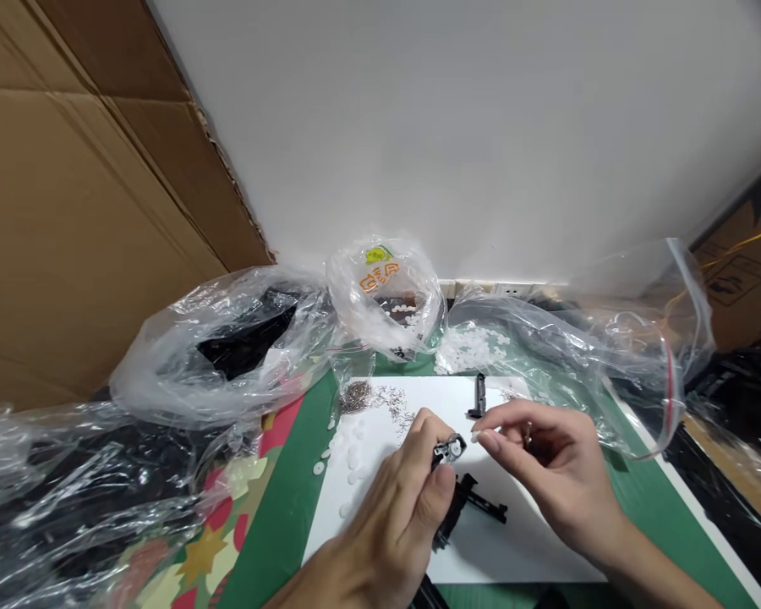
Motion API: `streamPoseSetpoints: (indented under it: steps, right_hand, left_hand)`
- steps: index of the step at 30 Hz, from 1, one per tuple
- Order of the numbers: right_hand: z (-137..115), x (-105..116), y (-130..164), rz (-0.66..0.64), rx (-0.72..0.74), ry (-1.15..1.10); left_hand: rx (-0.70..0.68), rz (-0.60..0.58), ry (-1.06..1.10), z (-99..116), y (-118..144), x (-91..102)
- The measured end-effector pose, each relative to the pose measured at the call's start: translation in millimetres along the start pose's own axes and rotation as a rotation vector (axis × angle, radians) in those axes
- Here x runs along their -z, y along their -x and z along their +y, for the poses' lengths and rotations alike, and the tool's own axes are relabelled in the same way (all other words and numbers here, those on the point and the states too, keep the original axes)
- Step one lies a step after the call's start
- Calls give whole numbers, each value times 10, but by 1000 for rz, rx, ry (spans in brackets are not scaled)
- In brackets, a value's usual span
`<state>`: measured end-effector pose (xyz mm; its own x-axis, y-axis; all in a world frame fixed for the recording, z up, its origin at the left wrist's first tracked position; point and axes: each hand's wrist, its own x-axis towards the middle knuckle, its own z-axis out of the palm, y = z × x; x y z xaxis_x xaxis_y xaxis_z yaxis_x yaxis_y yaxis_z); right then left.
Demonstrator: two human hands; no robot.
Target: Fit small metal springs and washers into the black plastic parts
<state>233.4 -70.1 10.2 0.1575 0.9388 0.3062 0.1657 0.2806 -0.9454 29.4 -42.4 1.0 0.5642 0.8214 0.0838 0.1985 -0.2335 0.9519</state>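
My left hand is closed round a black plastic part, whose end shows a small white round piece set in it. Thumb and forefinger of my right hand pinch a small white plastic piece just right of that end, apart from it. Something tiny and metallic shows by the curled fingers of the same hand; its kind is unclear. Below lie more black plastic parts, partly hidden by my left hand. Another black part stands out on the white sheet beyond my hands.
Small metal springs or clips and white discs lie scattered on the sheet's left. Behind are a plastic bag with white pieces, a bag of black parts and a zip bag. Cardboard stands left.
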Motion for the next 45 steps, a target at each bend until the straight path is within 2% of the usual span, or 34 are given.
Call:
streamPoseSetpoints:
  steps: [4,7,11,16,21,32,39,45]
  right_hand:
    - [-9,49,-13,-73,11,3]
    - [-1,74,-25,-140,-12,25]
    - [25,89,-35,-188,-72,46]
    - [70,86,-28,-200,-90,63]
    - [87,67,-27,-199,-111,55]
    - [164,-7,-22,-145,-173,-100]
    - [174,-70,-5,-114,-191,-185]
    - [168,-77,7,-144,-179,-163]
  left_hand:
    - [-12,-99,-262,82,-77,58]
    - [15,-156,-379,92,-120,90]
    - [-10,-126,-411,57,-141,79]
    - [-76,-68,-441,21,-130,43]
    - [-105,-60,-461,31,-127,43]
    - [-121,-91,-421,39,-132,65]
    - [-21,-137,-240,80,-148,80]
    - [-9,-199,-63,11,-161,99]
